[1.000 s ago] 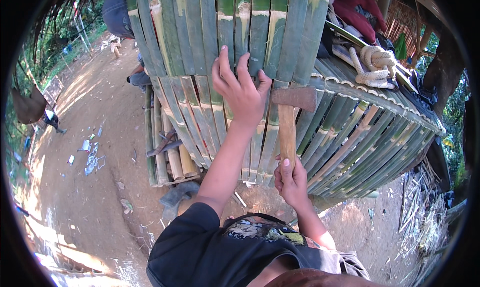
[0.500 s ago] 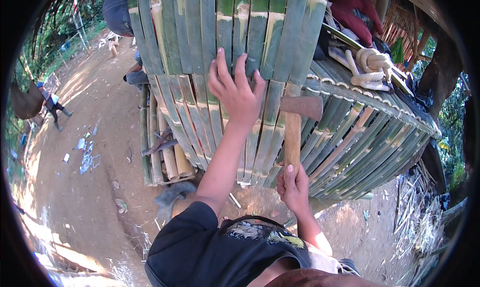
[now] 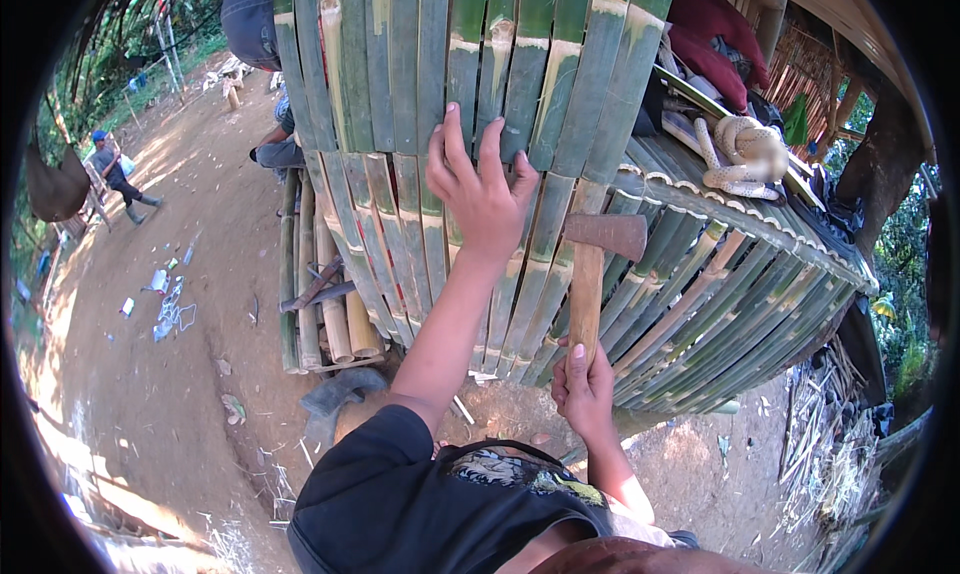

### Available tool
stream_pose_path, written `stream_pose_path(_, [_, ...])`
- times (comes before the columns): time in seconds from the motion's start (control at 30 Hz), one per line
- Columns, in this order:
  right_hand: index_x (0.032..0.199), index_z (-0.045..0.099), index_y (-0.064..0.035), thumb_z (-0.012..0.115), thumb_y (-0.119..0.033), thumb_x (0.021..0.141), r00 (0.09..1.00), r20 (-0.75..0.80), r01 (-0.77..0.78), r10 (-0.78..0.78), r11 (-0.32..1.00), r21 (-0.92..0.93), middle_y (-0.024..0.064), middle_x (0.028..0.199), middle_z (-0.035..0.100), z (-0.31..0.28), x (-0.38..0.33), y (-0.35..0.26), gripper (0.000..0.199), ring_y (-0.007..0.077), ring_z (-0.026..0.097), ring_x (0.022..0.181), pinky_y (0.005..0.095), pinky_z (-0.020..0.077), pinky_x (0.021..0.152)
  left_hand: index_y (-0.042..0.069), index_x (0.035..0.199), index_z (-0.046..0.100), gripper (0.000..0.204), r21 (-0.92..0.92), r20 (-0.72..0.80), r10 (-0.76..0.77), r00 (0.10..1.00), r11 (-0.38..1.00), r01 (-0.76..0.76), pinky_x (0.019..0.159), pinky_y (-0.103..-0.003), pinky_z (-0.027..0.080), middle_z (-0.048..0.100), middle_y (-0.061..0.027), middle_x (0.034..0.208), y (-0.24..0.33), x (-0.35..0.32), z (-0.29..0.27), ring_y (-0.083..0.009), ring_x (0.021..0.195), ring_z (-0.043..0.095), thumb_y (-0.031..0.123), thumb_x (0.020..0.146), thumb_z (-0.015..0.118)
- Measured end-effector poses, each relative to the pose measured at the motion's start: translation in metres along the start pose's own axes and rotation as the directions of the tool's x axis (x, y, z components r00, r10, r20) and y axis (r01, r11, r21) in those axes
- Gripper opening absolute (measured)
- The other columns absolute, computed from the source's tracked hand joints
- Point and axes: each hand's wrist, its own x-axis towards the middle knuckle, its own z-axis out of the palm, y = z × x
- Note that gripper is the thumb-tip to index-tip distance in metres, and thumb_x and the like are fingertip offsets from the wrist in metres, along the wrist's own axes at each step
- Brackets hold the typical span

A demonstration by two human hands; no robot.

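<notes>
My left hand (image 3: 482, 199) lies with spread fingers on a wall of upright split green bamboo slats (image 3: 405, 84). Its fingertips rest near the line where the upper slats overlap a lower row of slats (image 3: 372, 199). In my right hand (image 3: 583, 379) is a hatchet (image 3: 585, 294), gripped low on its wooden handle. The rusty hatchet head (image 3: 612, 236) is raised in front of the slats, right of my left hand, its blade edge toward the right. Whether it touches the bamboo I cannot tell.
A bamboo ledge (image 3: 740, 209) at right holds coiled rope (image 3: 745, 154) and a dark red cloth (image 3: 715, 49). Bamboo poles (image 3: 335, 319) lie at left with a blade-like tool on top. One person (image 3: 118, 179) walks on the dirt at far left; another (image 3: 278, 144) is partly hidden behind the wall.
The view has shifted slightly, so the wall and hatchet sit a little lower. My left hand stays on the slats and the grip is unchanged. The far-left person has walked on.
</notes>
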Motion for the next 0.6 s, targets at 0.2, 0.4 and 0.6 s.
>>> stream_pose_path(0.2, [0.119, 0.057, -0.0009, 0.044, -0.034, 0.113, 0.998, -0.048, -0.048, 0.049, 0.999, 0.017, -0.0015, 0.063, 0.047, -0.002, -0.007, -0.005, 0.036, 0.0058, 0.044, 0.051, 0.0246, 0.0362, 0.048, 0.011, 0.133, 0.059, 0.049, -0.002, 0.004, -0.027, 1.000, 1.000, 0.027, 0.107, -0.058, 0.033, 0.043, -0.0230, 0.155, 0.005, -0.004, 0.001, -0.0465, 0.132, 0.044, 0.017, 0.086, 0.069])
stream_pose_path(0.4, [0.119, 0.056, -0.0010, 0.045, -0.036, 0.113, 0.996, -0.075, -0.043, 0.047, 0.998, 0.049, -0.0012, 0.065, 0.048, -0.004, -0.010, 0.000, 0.037, 0.0064, 0.044, 0.050, 0.0244, 0.0364, 0.047, 0.001, 0.149, 0.046, 0.058, -0.057, 0.054, -0.039, 0.998, 0.998, 0.042, 0.116, -0.059, 0.024, 0.035, -0.0249, 0.161, 0.013, -0.018, -0.007, -0.0460, 0.148, 0.030, 0.017, 0.095, 0.060])
stream_pose_path(0.6, [0.119, 0.054, -0.0017, 0.045, -0.039, 0.112, 0.995, -0.078, -0.054, 0.060, 0.995, 0.083, -0.0001, 0.066, 0.047, -0.005, -0.006, 0.005, 0.039, 0.0072, 0.043, 0.049, 0.0242, 0.0350, 0.045, -0.010, 0.158, 0.024, 0.073, -0.165, 0.269, 0.056, 0.961, 0.986, -0.012, 0.124, -0.062, 0.010, 0.018, -0.0329, 0.167, 0.026, -0.035, -0.007, -0.0491, 0.157, 0.012, 0.029, 0.102, 0.050])
